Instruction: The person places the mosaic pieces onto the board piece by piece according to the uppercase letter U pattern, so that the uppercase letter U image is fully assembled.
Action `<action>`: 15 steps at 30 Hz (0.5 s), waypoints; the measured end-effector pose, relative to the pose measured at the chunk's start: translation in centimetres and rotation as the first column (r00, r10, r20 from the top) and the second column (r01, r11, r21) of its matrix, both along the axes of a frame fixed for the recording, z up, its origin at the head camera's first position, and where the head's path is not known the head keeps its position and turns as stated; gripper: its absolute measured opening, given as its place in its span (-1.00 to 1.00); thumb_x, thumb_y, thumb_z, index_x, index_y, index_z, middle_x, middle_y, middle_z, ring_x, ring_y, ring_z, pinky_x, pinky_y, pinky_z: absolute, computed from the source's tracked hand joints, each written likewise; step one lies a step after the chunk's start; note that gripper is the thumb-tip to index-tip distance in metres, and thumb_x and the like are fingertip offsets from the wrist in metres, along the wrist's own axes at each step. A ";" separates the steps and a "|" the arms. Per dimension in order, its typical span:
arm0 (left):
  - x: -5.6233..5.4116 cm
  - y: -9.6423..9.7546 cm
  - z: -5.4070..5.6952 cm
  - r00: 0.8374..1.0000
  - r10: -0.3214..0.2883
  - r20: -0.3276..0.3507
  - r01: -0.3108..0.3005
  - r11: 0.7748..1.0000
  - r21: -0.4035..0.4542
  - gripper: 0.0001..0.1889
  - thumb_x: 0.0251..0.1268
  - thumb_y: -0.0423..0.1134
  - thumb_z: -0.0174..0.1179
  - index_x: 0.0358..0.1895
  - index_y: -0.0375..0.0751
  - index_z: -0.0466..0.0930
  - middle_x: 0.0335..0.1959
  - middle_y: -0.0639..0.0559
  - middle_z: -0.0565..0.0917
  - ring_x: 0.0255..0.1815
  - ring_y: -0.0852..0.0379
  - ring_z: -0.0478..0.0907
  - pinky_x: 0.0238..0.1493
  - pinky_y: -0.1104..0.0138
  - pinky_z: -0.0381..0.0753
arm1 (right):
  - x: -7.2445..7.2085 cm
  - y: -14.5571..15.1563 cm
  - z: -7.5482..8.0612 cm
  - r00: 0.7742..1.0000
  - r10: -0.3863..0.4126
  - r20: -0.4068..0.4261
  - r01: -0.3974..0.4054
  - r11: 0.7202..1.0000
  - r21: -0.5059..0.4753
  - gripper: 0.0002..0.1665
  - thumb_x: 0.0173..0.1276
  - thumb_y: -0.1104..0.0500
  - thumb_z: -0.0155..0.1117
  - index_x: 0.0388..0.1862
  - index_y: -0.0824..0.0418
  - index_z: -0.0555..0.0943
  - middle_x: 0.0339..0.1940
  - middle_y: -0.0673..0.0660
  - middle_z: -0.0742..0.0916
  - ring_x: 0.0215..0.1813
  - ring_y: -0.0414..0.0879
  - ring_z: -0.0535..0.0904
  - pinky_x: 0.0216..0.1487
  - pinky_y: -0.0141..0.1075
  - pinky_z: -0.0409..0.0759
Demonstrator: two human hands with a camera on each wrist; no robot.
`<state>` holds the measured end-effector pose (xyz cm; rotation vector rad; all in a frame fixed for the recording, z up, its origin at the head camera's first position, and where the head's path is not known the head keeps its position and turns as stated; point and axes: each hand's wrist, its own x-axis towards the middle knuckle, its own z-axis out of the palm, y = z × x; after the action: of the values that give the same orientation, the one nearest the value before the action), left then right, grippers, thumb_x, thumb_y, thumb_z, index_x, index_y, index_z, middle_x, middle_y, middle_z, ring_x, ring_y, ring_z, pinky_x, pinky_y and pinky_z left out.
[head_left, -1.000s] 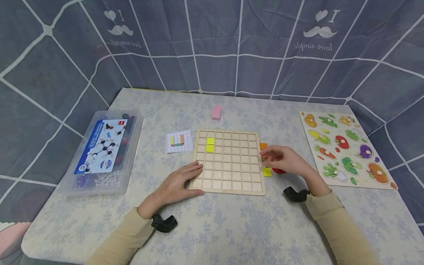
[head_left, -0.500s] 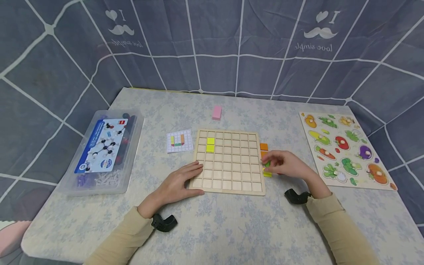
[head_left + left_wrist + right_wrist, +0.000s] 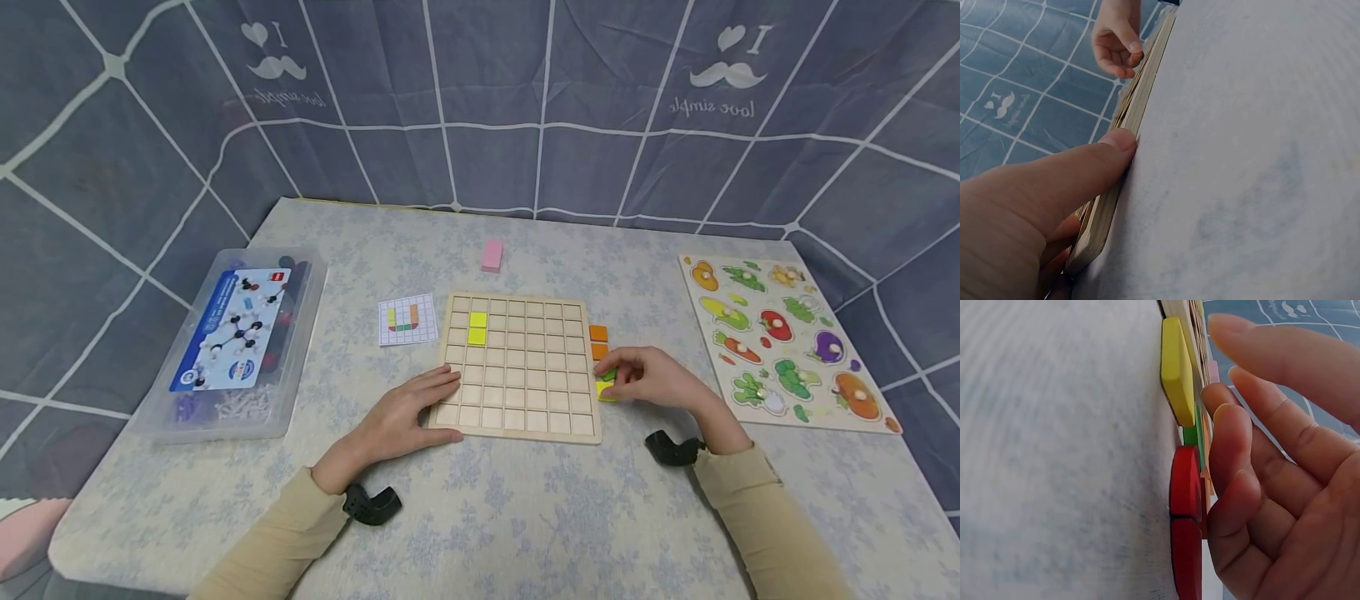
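In the head view, my left hand (image 3: 408, 417) rests at the near left corner of a wooden grid board (image 3: 551, 367). Its fingers lie on the left rim, and its thumb (image 3: 1079, 172) touches the near edge in the left wrist view. Two yellow square tiles (image 3: 477, 328) sit in the board's upper left cells. Right of the board, my right hand (image 3: 648, 379) hovers over loose tiles, thumb and forefinger apart. Near its fingers are a green tile (image 3: 1191, 440), a yellow tile (image 3: 1175, 372) and two rounded red pieces (image 3: 1186, 487). Orange tiles (image 3: 598, 342) lie just beyond.
A small pattern card (image 3: 407, 320) lies left of the board, and a pink block (image 3: 492, 256) sits behind it. A clear plastic box (image 3: 296, 367) with a molecule label stands at the left. A vegetable puzzle board (image 3: 772, 333) lies at the right.
My right hand has shifted slightly toward the near side and right, uncovering the orange tiles and covering the red pieces in the head view. The left hand has stayed in place.
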<state>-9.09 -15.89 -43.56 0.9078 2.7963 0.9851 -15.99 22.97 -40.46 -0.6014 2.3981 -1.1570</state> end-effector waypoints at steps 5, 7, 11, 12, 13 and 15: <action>0.0 0.0 -0.1 1.000 0.000 -0.007 0.000 1.000 -0.001 -0.20 0.05 0.11 0.34 0.32 -0.28 0.36 0.35 -0.09 0.34 0.41 0.03 0.17 0.36 0.14 0.21 | 0.1 0.0 0.0 1.000 -0.009 -0.009 0.009 1.000 0.012 -0.60 0.08 0.17 0.48 -0.10 0.28 0.64 -0.49 0.07 0.63 -0.49 -0.13 0.48 -0.44 -0.37 0.49; 0.0 0.0 -0.1 1.000 -0.001 -0.010 0.001 1.000 0.000 -0.20 0.05 0.11 0.34 0.32 -0.28 0.36 0.35 -0.08 0.34 0.41 0.03 0.17 0.36 0.14 0.21 | 0.2 0.0 0.0 1.000 -0.012 -0.013 0.013 1.000 0.017 -0.60 0.08 0.17 0.48 -0.10 0.27 0.64 -0.49 0.06 0.63 -0.48 -0.13 0.48 -0.44 -0.37 0.49; 0.0 0.0 -0.1 1.000 -0.003 -0.008 0.003 1.000 0.000 -0.20 0.05 0.11 0.34 0.31 -0.29 0.36 0.36 -0.08 0.33 0.41 0.04 0.16 0.36 0.14 0.20 | 0.2 0.0 0.0 1.000 -0.008 -0.029 0.009 0.999 0.030 -0.63 0.09 0.18 0.47 -0.11 0.27 0.65 -0.48 0.05 0.63 -0.47 -0.13 0.48 -0.44 -0.37 0.49; 0.0 0.0 -0.1 1.000 -0.003 -0.006 0.003 1.000 0.000 -0.19 0.05 0.11 0.34 0.31 -0.29 0.36 0.36 -0.08 0.33 0.41 0.04 0.16 0.36 0.14 0.20 | 0.2 0.0 0.0 0.999 -0.005 -0.033 0.007 0.999 0.034 -0.63 0.10 0.18 0.47 -0.11 0.26 0.65 -0.48 0.05 0.63 -0.47 -0.14 0.48 -0.44 -0.37 0.48; 0.0 0.0 -0.1 1.000 -0.003 -0.005 0.003 1.000 -0.001 -0.19 0.05 0.11 0.34 0.32 -0.29 0.36 0.36 -0.08 0.33 0.41 0.04 0.16 0.36 0.14 0.20 | 0.2 0.0 0.0 0.999 -0.003 -0.037 0.004 0.999 0.037 -0.64 0.10 0.19 0.46 -0.11 0.26 0.65 -0.48 0.05 0.63 -0.47 -0.14 0.48 -0.44 -0.37 0.48; 0.0 0.0 -0.1 1.000 -0.004 -0.003 0.004 1.000 0.000 -0.19 0.05 0.11 0.34 0.32 -0.29 0.36 0.36 -0.08 0.33 0.41 0.04 0.16 0.36 0.14 0.20 | 0.2 0.1 0.0 0.999 0.003 -0.045 -0.002 0.999 0.042 -0.65 0.11 0.19 0.46 -0.11 0.26 0.65 -0.48 0.04 0.63 -0.48 -0.14 0.47 -0.44 -0.37 0.48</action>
<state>-9.12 -15.88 -43.64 0.9148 2.7958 0.9837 -15.80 23.03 -40.48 -0.6227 2.4523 -1.0999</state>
